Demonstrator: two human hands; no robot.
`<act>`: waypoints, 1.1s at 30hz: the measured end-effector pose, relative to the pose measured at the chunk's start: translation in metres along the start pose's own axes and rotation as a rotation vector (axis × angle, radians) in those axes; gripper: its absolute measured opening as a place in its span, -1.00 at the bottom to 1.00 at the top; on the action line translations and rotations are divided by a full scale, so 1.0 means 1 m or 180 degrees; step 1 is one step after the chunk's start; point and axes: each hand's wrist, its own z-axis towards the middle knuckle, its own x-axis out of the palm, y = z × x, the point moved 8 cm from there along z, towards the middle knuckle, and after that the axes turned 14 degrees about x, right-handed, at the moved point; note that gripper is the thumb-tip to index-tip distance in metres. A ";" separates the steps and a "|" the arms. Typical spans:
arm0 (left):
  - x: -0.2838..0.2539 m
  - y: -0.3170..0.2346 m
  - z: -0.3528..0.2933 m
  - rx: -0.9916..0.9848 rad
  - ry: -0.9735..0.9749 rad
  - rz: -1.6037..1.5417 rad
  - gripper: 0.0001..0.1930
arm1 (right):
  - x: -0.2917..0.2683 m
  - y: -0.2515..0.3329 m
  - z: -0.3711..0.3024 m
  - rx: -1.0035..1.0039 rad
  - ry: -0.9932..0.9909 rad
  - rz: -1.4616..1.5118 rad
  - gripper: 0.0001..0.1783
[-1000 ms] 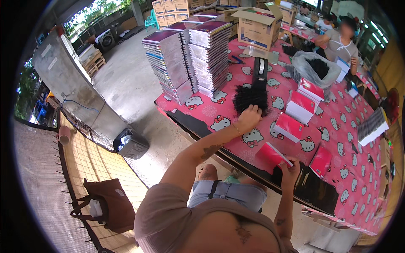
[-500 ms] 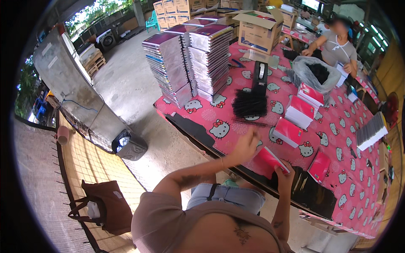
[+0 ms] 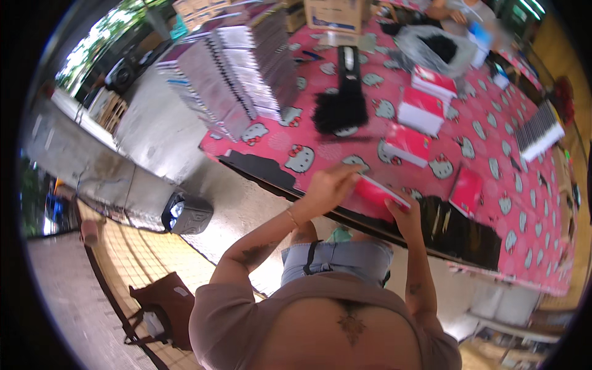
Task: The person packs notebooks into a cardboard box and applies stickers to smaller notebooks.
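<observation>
Right hand [image 3: 404,214], one: thumb and fingers clamped on the right end of a red notebook
Left hand [image 3: 331,187], one: fingers drawn together at the notebook's left end; blurred, cannot tell whether they pinch it
Red notebook [image 3: 374,193], one: slantwise between the two hands, near the table's front edge
Pink table cover [image 3: 330,151], cat-patterned: beyond and to both sides of the grip
Red-covered stacks [image 3: 421,112], white-paged, in a row: beyond the grip, toward its right
Single red book [image 3: 467,191], flat: right of the right hand
Black spiral coils [image 3: 339,112], a heap: straight beyond the left hand, with a black tape dispenser [image 3: 349,80] behind
Spiral-bound piles [image 3: 234,68], tall: far left beyond the grip
Clear plastic bag [image 3: 404,46], dark contents: well beyond the grip, rightward
Grey bin [image 3: 196,219]: left of the left hand, below table level
</observation>
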 end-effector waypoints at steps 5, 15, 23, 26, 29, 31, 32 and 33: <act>-0.005 -0.002 -0.005 0.0035 0.0067 0.0068 -0.77 | 0.002 0.002 -0.001 0.0093 0.0074 0.0222 -0.66; -0.007 0.012 -0.011 -0.0128 0.0086 0.0280 -0.87 | 0.001 0.002 -0.002 0.0152 0.0118 0.0502 -0.63; -0.007 0.025 0.002 -0.0582 0.0605 0.0294 -0.80 | 0.002 0.003 -0.004 0.0211 0.0344 0.0358 -0.67; -0.008 0.010 0.016 -0.0023 0.0741 -0.0231 -0.79 | 0.001 0.008 -0.004 0.0209 0.0365 0.0326 -0.69; 0.000 0.004 0.027 0.0350 0.1062 -0.0224 -0.79 | 0.000 0.007 -0.005 0.0190 0.0363 0.0271 -0.69; 0.006 0.004 0.022 0.0363 0.1195 -0.0324 -0.79 | 0.000 0.008 -0.006 0.0189 0.0368 0.0188 -0.70; 0.006 0.005 0.021 0.0369 0.1171 -0.0289 -0.80 | 0.001 0.009 -0.006 0.0161 0.0404 0.0233 -0.70; 0.005 0.006 0.020 0.0375 0.1145 -0.0256 -0.80 | 0.003 0.009 -0.005 0.0133 0.0441 0.0277 -0.70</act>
